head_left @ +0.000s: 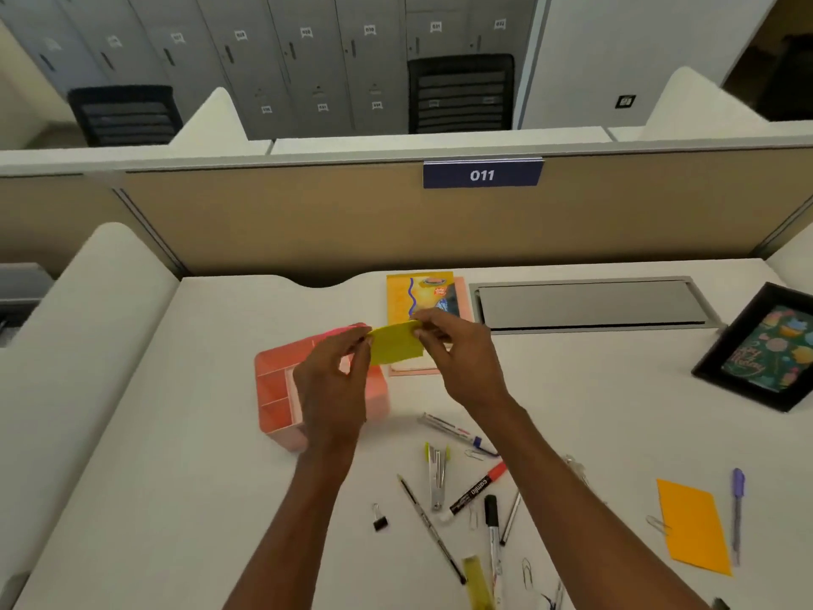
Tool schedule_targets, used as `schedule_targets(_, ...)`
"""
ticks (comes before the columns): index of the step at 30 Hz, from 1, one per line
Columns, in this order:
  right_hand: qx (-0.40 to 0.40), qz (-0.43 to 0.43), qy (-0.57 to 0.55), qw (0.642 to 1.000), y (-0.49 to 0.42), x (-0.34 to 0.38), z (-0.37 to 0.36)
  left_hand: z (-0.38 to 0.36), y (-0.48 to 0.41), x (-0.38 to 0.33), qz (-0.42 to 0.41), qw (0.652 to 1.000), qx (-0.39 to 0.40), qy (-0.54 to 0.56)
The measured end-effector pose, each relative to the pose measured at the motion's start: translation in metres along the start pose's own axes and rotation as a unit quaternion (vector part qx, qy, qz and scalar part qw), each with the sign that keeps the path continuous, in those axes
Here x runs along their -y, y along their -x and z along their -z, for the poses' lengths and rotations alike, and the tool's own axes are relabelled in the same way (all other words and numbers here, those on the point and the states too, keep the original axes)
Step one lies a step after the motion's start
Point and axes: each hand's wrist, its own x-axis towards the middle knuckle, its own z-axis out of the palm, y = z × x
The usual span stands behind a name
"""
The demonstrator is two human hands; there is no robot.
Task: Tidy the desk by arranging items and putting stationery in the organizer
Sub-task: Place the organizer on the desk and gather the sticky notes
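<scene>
A yellow sticky-note pad [396, 344] is held in the air between both hands, just above the pink desk organizer [281, 389]. My left hand [330, 380] pinches its left edge and my right hand [457, 358] pinches its top right edge. The organizer has several open compartments, partly hidden by my left hand. Loose on the white desk nearer to me lie pens and markers: a red-capped marker [477, 488], a black marker [492, 526], a thin black pen [429, 528], a stapler remover [437, 475] and a black binder clip [379, 518].
A yellow booklet on a pink notebook [420, 297] lies behind my hands. A framed picture [765, 350] sits at the right. An orange paper pad [695, 526] and a purple pen [737, 512] lie at the near right. A grey cable hatch [589, 303] is set in the desk.
</scene>
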Motion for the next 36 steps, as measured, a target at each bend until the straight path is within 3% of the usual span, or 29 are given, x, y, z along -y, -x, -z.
schedule_targets(5, -0.022, 0.005, -0.046, 0.999, -0.04, 0.012, -0.064, 0.033, -0.046, 0.03, -0.037, 0.997, -0.043, -0.051)
schedule_targets(11, -0.002, -0.039, -0.021, 0.999, -0.061, -0.009, -0.104, 0.029, -0.065, 0.067, -0.011, 0.996, -0.008, -0.09)
schedule_targets(17, 0.017, -0.041, 0.11, 0.993, -0.061, -0.02, -0.115, 0.02, -0.065, 0.092, 0.057, 0.988, 0.056, -0.134)
schedule_targets(23, 0.037, -0.039, 0.203, 0.978, -0.059, -0.032, -0.123, 0.012, -0.068, 0.121, 0.043, 0.97, 0.126, -0.206)
schedule_targets(27, 0.037, -0.071, 0.21, 0.974, -0.058, -0.04, -0.13, 0.004, -0.072, 0.127, 0.035, 0.962, 0.118, -0.245)
schedule_targets(33, 0.028, -0.099, 0.167, 0.981, -0.062, -0.036, -0.132, -0.004, -0.07, 0.116, 0.091, 0.957, 0.083, -0.262)
schedule_targets(36, 0.016, -0.103, 0.152, 0.983, -0.053, -0.033, -0.117, -0.011, -0.059, 0.106, 0.062, 0.96, 0.076, -0.264)
